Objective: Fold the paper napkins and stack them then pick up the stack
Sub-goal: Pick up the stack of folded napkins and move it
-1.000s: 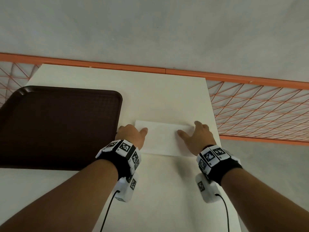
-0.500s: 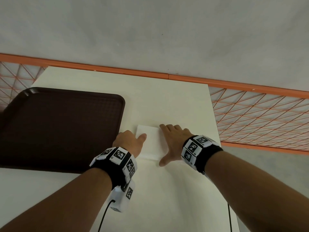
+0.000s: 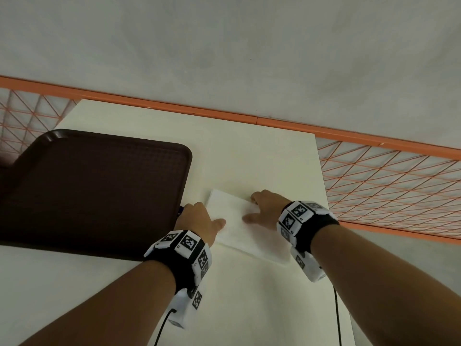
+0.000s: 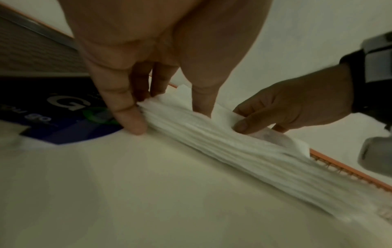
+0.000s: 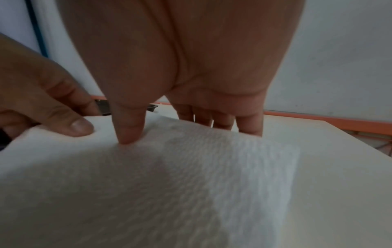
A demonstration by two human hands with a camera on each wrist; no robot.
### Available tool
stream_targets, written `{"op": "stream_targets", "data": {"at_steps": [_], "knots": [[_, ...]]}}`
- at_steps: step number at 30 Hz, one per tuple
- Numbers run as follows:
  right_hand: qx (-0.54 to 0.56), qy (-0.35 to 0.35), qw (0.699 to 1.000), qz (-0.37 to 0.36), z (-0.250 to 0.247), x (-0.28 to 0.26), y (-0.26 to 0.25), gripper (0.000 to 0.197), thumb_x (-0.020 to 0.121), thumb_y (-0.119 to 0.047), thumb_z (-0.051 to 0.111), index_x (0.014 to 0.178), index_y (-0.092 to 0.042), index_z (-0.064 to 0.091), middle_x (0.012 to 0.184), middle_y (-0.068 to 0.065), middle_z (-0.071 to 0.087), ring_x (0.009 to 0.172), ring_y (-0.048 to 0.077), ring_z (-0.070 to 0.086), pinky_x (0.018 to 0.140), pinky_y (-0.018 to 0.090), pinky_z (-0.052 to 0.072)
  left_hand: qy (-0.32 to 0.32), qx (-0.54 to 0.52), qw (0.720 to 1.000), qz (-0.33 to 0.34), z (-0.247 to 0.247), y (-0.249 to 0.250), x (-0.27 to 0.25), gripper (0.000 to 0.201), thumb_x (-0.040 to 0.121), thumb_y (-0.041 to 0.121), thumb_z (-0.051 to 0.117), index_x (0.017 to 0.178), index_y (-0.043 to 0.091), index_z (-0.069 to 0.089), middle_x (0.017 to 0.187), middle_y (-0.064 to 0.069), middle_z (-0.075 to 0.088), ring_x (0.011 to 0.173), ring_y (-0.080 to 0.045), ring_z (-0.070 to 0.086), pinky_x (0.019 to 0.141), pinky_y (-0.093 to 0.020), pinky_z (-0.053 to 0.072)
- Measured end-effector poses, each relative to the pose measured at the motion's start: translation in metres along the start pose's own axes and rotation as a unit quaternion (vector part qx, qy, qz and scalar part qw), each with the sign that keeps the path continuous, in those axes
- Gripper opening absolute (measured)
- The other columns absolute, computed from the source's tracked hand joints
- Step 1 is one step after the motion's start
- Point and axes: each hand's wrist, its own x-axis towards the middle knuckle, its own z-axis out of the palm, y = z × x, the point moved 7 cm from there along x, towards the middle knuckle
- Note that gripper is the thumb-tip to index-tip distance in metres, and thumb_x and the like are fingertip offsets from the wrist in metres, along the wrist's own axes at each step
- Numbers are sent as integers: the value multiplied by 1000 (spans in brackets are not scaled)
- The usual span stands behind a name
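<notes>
Napkins point(image 3: 239, 221) lie on your table point(image 3: 249, 158) beside the tray point(image 3: 99, 191). Left hand point(image 3: 199, 221) pinches their edge; right hand point(image 3: 267, 208) presses, fingers spread. Left wrist view alone shows stacked layers.

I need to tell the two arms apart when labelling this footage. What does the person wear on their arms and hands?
Both forearms are bare, with no sleeves or gloves. The left hand and right hand each have a black wristband ringed with white blocks bearing black square-patterned markers. A white unit hangs under each wrist, with a thin black cable trailing from it.
</notes>
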Motion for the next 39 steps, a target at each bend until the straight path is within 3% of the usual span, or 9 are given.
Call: {"op": "stream_targets", "data": {"at_steps": [8, 13, 20, 27, 29, 31, 33, 36, 39], "knots": [[44, -14, 999, 26, 19, -4, -4, 63, 79, -49, 72, 124, -13, 47, 119, 4, 58, 109, 27, 56, 84, 33, 44, -4, 38, 999, 26, 5, -1, -2, 48, 84, 45, 65, 115, 11, 52, 124, -5, 46, 107, -25, 54, 75, -33, 48], [89, -23, 994, 64, 29, 0, -2, 48, 70, -51, 76, 94, -17, 52, 94, 0, 57, 86, 23, 54, 73, 28, 40, -6, 38, 999, 36, 6, -3, -2, 49, 84, 44, 65, 118, 11, 51, 126, -4, 45, 113, -25, 51, 80, -34, 47], [146, -7, 988, 42, 24, -15, -8, 44, 73, -43, 77, 102, -17, 56, 96, 0, 59, 87, 21, 56, 73, 27, 40, -18, 26, 997, 63, 3, -5, 0, 51, 85, 46, 63, 122, 14, 51, 127, -3, 45, 119, -24, 45, 92, -38, 46], [343, 40, 938, 34, 32, -47, 5, 38, 71, -42, 79, 94, -18, 62, 89, 0, 71, 80, 21, 69, 73, 33, 55, 62, -188, 979, 48, -12, -29, -20, 63, 89, 53, 53, 135, 11, 45, 130, -8, 51, 119, -26, 51, 101, -39, 42], [472, 39, 880, 29, 41, -57, 6, 43, 68, -39, 83, 99, -15, 65, 90, 5, 74, 82, 25, 72, 80, 42, 58, 48, -297, 954, 0, -5, -43, -29, 54, 87, 61, 45, 109, 14, 60, 109, -7, 64, 101, -28, 60, 97, -42, 47], [599, 31, 800, 20, 49, -70, 0, 46, 73, -28, 83, 110, -8, 65, 98, 10, 74, 90, 30, 72, 85, 49, 57, -20, -447, 891, -77, 13, -51, -43, 56, 85, 68, 42, 90, 15, 62, 97, -10, 68, 88, -29, 65, 91, -49, 53], [685, 9, 729, -2, 54, -85, -13, 41, 80, -19, 76, 116, -4, 62, 106, 14, 72, 97, 33, 70, 88, 50, 55, -110, -562, 808, -139, 31, -49, -62, 64, 84, 72, 43, 103, 15, 64, 103, -12, 70, 95, -31, 67, 90, -49, 54], [741, -25, 670, -32, 60, -105, -33, 37, 84, -17, 70, 119, -5, 62, 113, 15, 70, 105, 34, 67, 93, 51, 52, -254, -652, 707, -104, 36, -31, -93, 86, 73, 81, 40, 119, 13, 64, 114, -17, 68, 107, -34, 65, 99, -51, 47], [759, -29, 649, -41, 66, -118, -43, 40, 85, -18, 70, 122, -6, 61, 116, 15, 69, 108, 34, 65, 96, 52, 49, -288, -651, 700, -55, 19, -23, -117, 77, 82, 76, 36, 118, 16, 67, 116, -20, 67, 108, -36, 64, 99, -50, 46]]}}
